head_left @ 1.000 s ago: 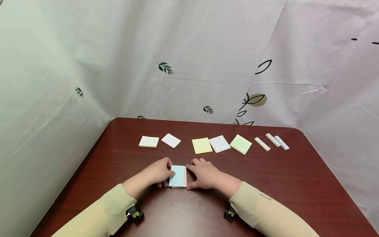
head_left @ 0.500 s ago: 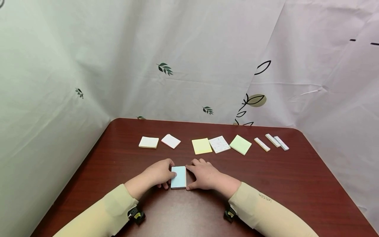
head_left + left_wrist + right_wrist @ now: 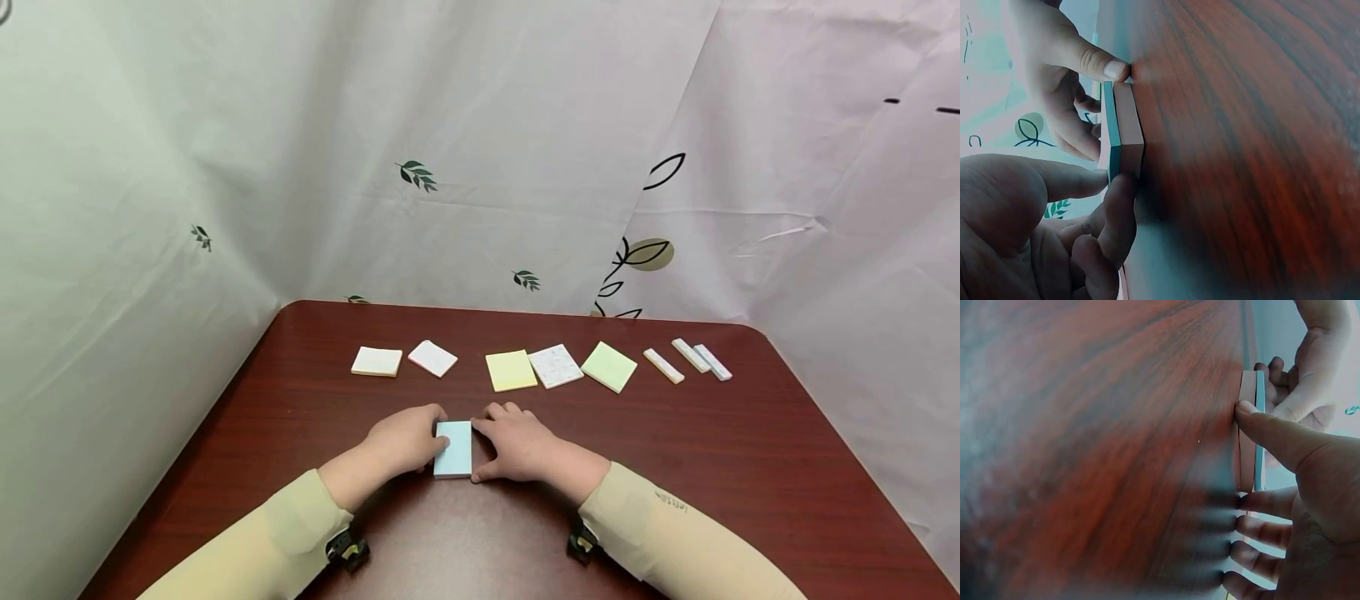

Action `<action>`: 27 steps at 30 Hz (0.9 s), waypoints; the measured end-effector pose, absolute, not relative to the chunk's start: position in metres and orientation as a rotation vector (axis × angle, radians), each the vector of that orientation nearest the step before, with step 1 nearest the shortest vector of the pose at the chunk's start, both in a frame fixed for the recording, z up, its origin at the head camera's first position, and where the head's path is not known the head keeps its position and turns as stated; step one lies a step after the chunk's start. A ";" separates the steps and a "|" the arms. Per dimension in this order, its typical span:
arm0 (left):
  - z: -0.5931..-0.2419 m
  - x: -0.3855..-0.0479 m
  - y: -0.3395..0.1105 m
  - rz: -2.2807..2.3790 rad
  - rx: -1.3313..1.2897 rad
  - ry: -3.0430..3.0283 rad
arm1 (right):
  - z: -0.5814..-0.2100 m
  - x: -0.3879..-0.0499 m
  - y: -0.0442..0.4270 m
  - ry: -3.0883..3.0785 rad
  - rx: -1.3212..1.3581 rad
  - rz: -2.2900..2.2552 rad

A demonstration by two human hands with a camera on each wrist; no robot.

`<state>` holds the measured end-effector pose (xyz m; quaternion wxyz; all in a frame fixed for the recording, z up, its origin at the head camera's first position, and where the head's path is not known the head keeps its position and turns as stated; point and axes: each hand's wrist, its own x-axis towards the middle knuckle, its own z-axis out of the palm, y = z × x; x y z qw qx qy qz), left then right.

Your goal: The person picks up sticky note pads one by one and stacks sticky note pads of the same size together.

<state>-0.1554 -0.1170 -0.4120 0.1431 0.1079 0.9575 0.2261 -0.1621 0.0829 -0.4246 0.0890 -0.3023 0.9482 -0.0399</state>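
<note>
head view: reddish table (image 3: 712, 450) before leaf-printed sheeting (image 3: 480, 133)

Both arms angled inward, sleeved, bare from lower forearm on. Left arm (image 3: 247, 542) comes up from bottom left, right arm (image 3: 690, 533) from bottom right, hands facing each other up close. Left hand (image 3: 407, 439): pinch grip, thumb (image 3: 1075, 178) stretched over on top, another finger bent in opposite it, a fingertip curled back toward palm. Right hand (image 3: 519, 444): way looser, thumb (image 3: 1282, 434) and index spread in wide C, remaining fingers (image 3: 1263, 531) fanned out, gaps between, tips down. Right wrist pretty much straight.
</note>
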 end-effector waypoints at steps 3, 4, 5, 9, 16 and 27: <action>-0.412 -0.155 -0.117 0.643 0.311 2.761 | -0.425 -0.162 0.083 2.824 -0.890 -0.116; -0.413 -0.155 -0.116 0.640 0.311 2.760 | -0.425 -0.162 0.083 2.825 -0.888 -0.117; -0.413 -0.155 -0.116 0.639 0.312 2.760 | -0.425 -0.161 0.083 2.826 -0.886 -0.120; -0.414 -0.155 -0.116 0.624 0.316 2.769 | -0.425 -0.160 0.083 2.829 -0.888 -0.137; -0.414 -0.154 -0.115 0.593 0.318 2.798 | -0.424 -0.160 0.085 2.818 -0.895 -0.183; -0.411 -0.153 -0.114 0.614 0.304 2.769 | -0.425 -0.161 0.087 2.797 -0.885 -0.267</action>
